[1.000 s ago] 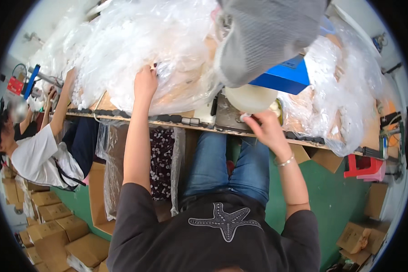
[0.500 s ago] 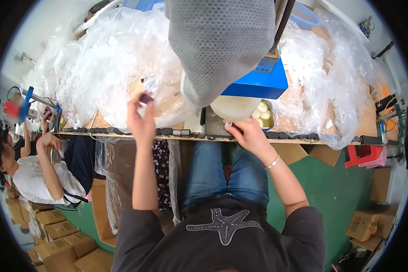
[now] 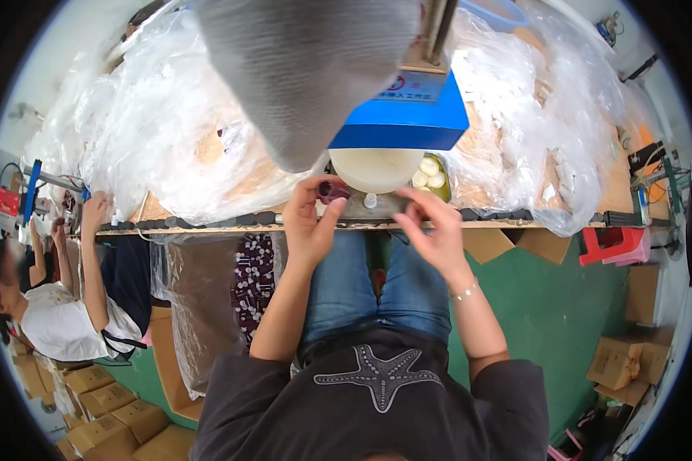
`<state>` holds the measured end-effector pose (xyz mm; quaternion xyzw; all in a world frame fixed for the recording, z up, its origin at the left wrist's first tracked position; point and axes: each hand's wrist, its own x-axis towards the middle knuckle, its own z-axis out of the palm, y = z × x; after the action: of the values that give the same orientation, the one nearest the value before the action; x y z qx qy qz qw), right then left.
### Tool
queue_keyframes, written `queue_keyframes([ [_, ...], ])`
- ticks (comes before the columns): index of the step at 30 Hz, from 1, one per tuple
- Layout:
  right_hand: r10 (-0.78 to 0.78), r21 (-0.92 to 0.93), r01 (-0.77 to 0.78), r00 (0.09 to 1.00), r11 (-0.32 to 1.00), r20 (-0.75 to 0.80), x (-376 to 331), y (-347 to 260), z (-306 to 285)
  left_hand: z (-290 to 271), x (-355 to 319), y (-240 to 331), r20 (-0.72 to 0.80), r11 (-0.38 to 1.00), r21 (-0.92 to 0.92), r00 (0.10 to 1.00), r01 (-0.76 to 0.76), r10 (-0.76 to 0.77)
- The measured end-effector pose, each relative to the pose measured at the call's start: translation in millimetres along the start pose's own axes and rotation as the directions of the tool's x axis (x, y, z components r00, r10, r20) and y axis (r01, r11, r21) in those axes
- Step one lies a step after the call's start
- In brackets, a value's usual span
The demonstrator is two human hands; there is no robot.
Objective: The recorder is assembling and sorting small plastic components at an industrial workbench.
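Note:
My left hand [image 3: 311, 224] is closed on a small dark red hollow cap [image 3: 333, 190], held between thumb and fingers just left of a blue machine [image 3: 407, 123]. Beneath the machine's round, milky white pad [image 3: 377, 167], a small white plastic fitting [image 3: 370, 200] stands upright on the metal base. Nothing shows in my right hand [image 3: 436, 230], whose fingers are apart to the right of that fitting; its fingertips are slightly blurred. A grey mesh cloth [image 3: 307, 69] hangs in front of part of the machine.
Clear plastic bags of white pieces cover the bench on the left [image 3: 169, 131] and right [image 3: 507, 115]. A small tray of round whitish pieces [image 3: 430, 174] sits beside the pad. Under the bench edge is a bag of dark red pieces [image 3: 252, 292]. Another person [image 3: 69, 307] works at far left.
My left hand has come right with the dark red cap, from over the plastic to beside the pad. My right hand has let go of the white fitting, which now stands beneath the pad.

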<state>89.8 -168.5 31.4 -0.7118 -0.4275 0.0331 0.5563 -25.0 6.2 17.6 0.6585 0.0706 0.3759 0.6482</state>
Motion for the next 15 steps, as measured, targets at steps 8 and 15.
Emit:
queue_keyframes([
  [8,-0.188,-0.090,0.212,0.957,0.973,0.221,30,17,30,-31,-19,16,-0.099,0.999,0.025,0.995,0.023,-0.020],
  [15,-0.195,-0.121,0.199,0.980,0.973,0.043,26,21,32,-114,81,2,-0.473,0.917,0.376,0.824,-0.132,0.312],
])
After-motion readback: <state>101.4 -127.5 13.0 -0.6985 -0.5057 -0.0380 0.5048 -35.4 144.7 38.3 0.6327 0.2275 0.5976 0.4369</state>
